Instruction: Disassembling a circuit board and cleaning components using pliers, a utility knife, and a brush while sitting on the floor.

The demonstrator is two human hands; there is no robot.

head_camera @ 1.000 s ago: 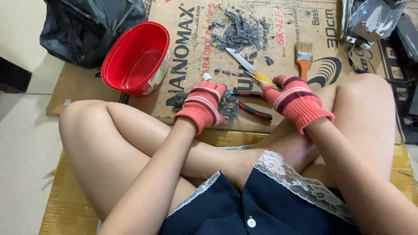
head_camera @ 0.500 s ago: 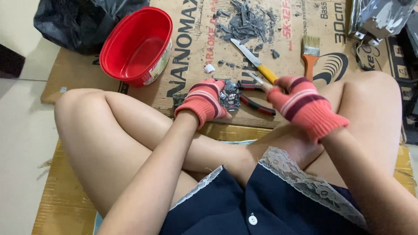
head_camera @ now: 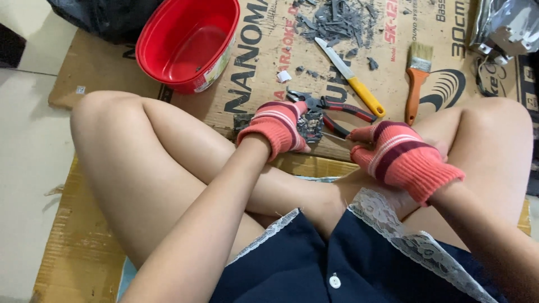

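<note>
Both my hands wear coral striped knit gloves. My left hand [head_camera: 275, 132] grips a small dark grey crumpled piece [head_camera: 310, 127] just above the cardboard sheet [head_camera: 241, 95], in front of my crossed legs. My right hand [head_camera: 401, 160] rests by my right knee with its fingers curled. Its fingertips lie at the end of the lower handle of red-and-black pliers [head_camera: 337, 108] on the cardboard, and a grip on it cannot be made out. A knife with a yellow handle [head_camera: 352, 79] lies loose beyond the pliers.
A red plastic basin [head_camera: 188, 42] stands at the far left of the cardboard, with a black bag [head_camera: 101, 17] behind it. A heap of grey scraps [head_camera: 337, 19] lies at the top. An orange-handled paintbrush [head_camera: 415, 84] and crumpled silver material [head_camera: 505, 25] are at the right.
My right hand left the yellow-handled knife, which now lies on the cardboard, and drew back toward my knee. My left hand kept hold of the dark grey piece.
</note>
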